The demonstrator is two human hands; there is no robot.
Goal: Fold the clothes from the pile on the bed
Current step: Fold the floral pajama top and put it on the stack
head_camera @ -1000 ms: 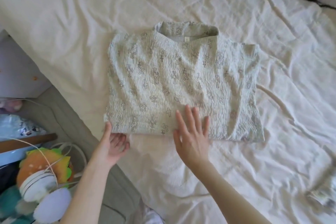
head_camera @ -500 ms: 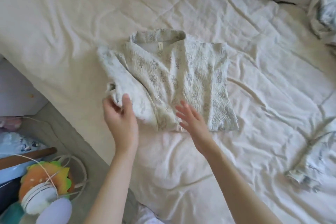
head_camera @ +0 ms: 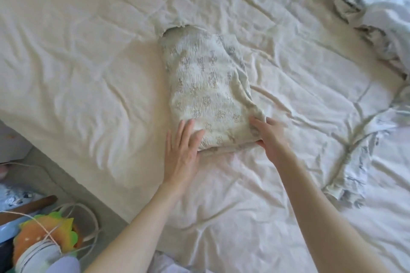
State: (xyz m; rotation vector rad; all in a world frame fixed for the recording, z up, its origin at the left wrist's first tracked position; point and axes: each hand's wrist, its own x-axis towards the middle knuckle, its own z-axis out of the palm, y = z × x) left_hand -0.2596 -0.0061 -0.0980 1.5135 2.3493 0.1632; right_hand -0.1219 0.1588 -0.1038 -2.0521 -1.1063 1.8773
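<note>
- While only the head view is given, it shows a patterned garment (head_camera: 206,91) folded into a long narrow bundle, lying lengthwise near the middle of the bed (head_camera: 88,62), its collar end far and its hem end near.
- The left hand (head_camera: 184,150) lies flat and spread wide at the near-left corner of the bundle, its fingertips resting on the cloth and its palm on the sheet just beside it.
- The right hand (head_camera: 269,136) is at the near-right corner, fingers curled around the folded edge there, thumb on top, gripping the cloth.
- The garment thus stretches away from both hands toward the far side, with the near hem between them.
- More clothes (head_camera: 377,17) are heaped at the far right of the bed, well apart from the bundle.
- A crumpled printed piece (head_camera: 352,173) lies to the right of the right forearm.
- Left and near, beyond the bed's edge, sits an orange and green toy (head_camera: 44,237) with a looped white cord (head_camera: 88,224).
</note>
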